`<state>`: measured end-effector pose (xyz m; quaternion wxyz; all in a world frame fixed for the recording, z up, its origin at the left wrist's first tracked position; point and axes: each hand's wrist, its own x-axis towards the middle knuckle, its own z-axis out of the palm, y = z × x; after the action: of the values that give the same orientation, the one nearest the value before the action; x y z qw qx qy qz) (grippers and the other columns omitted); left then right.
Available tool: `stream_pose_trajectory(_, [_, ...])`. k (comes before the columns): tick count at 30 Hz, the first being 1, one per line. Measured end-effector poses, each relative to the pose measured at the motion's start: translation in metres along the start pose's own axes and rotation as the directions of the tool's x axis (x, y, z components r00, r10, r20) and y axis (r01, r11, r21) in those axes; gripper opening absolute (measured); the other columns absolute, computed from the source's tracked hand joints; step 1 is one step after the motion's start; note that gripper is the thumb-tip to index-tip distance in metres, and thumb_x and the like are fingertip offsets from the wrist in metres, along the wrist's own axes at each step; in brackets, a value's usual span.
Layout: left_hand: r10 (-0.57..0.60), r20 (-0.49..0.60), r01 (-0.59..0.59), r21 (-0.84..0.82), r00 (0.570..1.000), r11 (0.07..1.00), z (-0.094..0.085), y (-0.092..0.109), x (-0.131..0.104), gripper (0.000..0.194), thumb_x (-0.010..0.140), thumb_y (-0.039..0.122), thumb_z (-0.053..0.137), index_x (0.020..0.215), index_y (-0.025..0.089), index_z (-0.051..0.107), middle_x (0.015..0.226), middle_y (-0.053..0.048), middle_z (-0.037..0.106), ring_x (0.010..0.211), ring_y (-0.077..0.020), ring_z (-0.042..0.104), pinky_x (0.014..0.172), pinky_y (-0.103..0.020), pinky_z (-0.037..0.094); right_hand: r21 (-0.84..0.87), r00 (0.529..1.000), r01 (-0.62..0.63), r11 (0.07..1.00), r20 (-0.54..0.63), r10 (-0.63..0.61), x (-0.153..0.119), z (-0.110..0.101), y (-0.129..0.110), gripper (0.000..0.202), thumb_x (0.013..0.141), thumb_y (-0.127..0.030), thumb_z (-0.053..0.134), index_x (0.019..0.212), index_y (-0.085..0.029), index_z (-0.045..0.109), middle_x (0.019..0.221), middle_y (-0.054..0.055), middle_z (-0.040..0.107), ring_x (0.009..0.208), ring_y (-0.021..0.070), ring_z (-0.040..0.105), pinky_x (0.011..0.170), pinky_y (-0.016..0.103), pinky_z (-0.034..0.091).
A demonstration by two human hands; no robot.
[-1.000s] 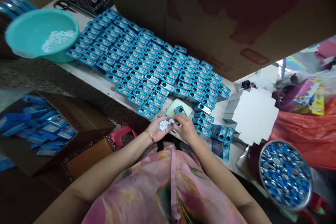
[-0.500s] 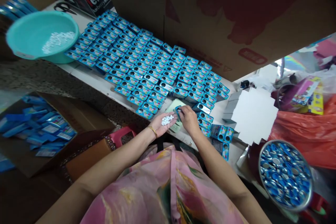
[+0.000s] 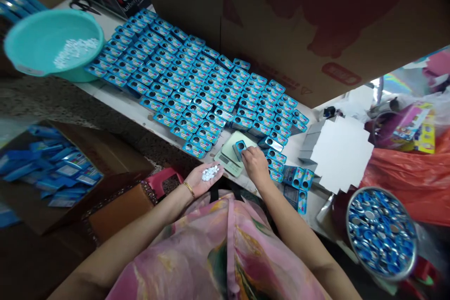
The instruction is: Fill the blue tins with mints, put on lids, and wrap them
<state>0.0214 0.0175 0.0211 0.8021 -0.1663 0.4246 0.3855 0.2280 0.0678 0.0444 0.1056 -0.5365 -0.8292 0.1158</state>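
Observation:
My left hand (image 3: 201, 181) is palm up, fingers stretched out, with a small heap of white tablets (image 3: 210, 173) lying in it. My right hand (image 3: 253, 161) has its fingers closed on the near right edge of a small blue tin (image 3: 240, 146) with a round hole in its top. That tin is over the pale green kitchen scale (image 3: 225, 153); whether its full weight rests there I cannot tell. Many similar blue tins (image 3: 183, 89) stand in close rows behind the scale, and several more are right of my right hand.
At left, a turquoise basin (image 3: 21, 51) holds white tablets. Below it, a cardboard box (image 3: 116, 159) contains blue packages. A large carton (image 3: 274, 23) stands behind the tins. To the right are a white carton (image 3: 346, 154) and a metal pot (image 3: 415, 248) of small blue-and-silver pieces.
My left hand has moved left and toward me with the tablets, away from the tin. The scale is more exposed. My right hand has moved slightly right and remains at the tin.

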Motion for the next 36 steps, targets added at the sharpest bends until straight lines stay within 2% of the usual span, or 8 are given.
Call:
stream_pose_trajectory(6, [-0.044,0.042,0.044,0.002,0.998,0.999,0.005,0.000,-0.004,0.022,0.077,0.012,0.047,0.096,0.005,0.056,0.088,-0.016,0.065,0.087,-0.0225,0.061,0.076,-0.034,0.050,0.149,1.000,0.016,0.989,-0.022,-0.013,0.010,-0.006,-0.010,0.028,0.087,-0.028,0.035,0.105,-0.019,0.056,0.097,0.009,0.056,0.089,0.0200,0.048,0.079,0.035,0.039])
stream_pose_trajectory(10, [-0.078,0.148,0.080,-0.010,0.986,0.997,0.008,-0.008,-0.003,0.019,0.079,0.015,0.044,0.087,0.006,0.058,0.078,-0.013,0.065,0.075,-0.0195,0.063,0.064,-0.029,0.051,0.226,0.965,0.195,0.955,0.128,-0.227,-0.014,0.000,-0.051,0.032,0.085,-0.027,0.041,0.114,-0.020,0.050,0.104,0.009,0.054,0.093,0.0212,0.048,0.078,0.035,0.043])
stream_pose_trajectory(14, [-0.103,0.131,0.106,-0.014,0.986,0.994,0.005,-0.019,-0.001,0.018,0.080,0.017,0.043,0.079,0.008,0.058,0.070,-0.010,0.063,0.071,-0.0178,0.062,0.063,-0.029,0.051,0.173,0.942,0.200,0.964,0.236,-0.238,-0.031,0.014,-0.073,0.034,0.082,-0.019,0.043,0.116,-0.016,0.048,0.104,0.012,0.053,0.092,0.0226,0.046,0.073,0.034,0.045])
stream_pose_trajectory(18, [-0.071,0.124,0.071,0.000,0.990,0.997,0.015,-0.017,0.001,0.016,0.079,0.014,0.044,0.074,0.007,0.057,0.067,-0.008,0.062,0.066,-0.0156,0.061,0.068,-0.030,0.050,0.292,0.957,0.120,0.949,0.221,-0.189,-0.022,0.011,-0.056,0.027,0.078,-0.017,0.048,0.105,-0.017,0.053,0.096,0.009,0.053,0.088,0.0195,0.047,0.076,0.031,0.044])
stream_pose_trajectory(22, [-0.014,0.212,0.003,0.051,0.977,0.999,0.044,-0.007,0.008,0.016,0.077,0.011,0.044,0.081,0.004,0.059,0.076,-0.012,0.063,0.073,-0.0164,0.061,0.072,-0.030,0.050,0.433,0.984,0.070,0.899,0.117,-0.133,-0.004,-0.002,-0.032,0.021,0.076,-0.012,0.049,0.096,-0.018,0.055,0.092,0.006,0.052,0.087,0.0168,0.049,0.078,0.030,0.042])
stream_pose_trajectory(27, [0.071,0.188,-0.090,0.093,0.980,0.992,0.073,-0.001,0.018,0.020,0.074,0.008,0.045,0.087,0.004,0.060,0.082,-0.014,0.064,0.078,-0.0172,0.061,0.077,-0.031,0.049,0.540,1.000,-0.009,0.841,-0.003,0.013,0.011,-0.009,-0.013,0.017,0.075,-0.013,0.049,0.089,-0.019,0.057,0.087,0.004,0.053,0.079,0.0140,0.051,0.071,0.026,0.042])
stream_pose_trajectory(32, [0.106,0.075,-0.116,0.145,0.992,0.983,0.080,0.004,0.026,0.018,0.073,0.008,0.048,0.086,0.004,0.060,0.079,-0.014,0.065,0.079,-0.0188,0.062,0.076,-0.031,0.049,0.537,0.985,-0.110,0.836,-0.056,0.166,0.020,-0.004,0.004,0.014,0.075,-0.018,0.049,0.085,-0.018,0.059,0.082,0.003,0.055,0.071,0.0130,0.052,0.064,0.024,0.043])
stream_pose_trajectory(36, [0.104,0.081,-0.116,0.159,0.991,0.980,0.075,0.008,0.025,0.018,0.073,0.008,0.048,0.087,0.004,0.060,0.085,-0.016,0.065,0.083,-0.0194,0.061,0.076,-0.030,0.049,0.485,0.980,-0.130,0.865,-0.067,0.185,0.018,-0.005,0.004,0.020,0.078,-0.019,0.047,0.094,-0.017,0.060,0.086,0.005,0.058,0.077,0.0148,0.055,0.071,0.027,0.044])
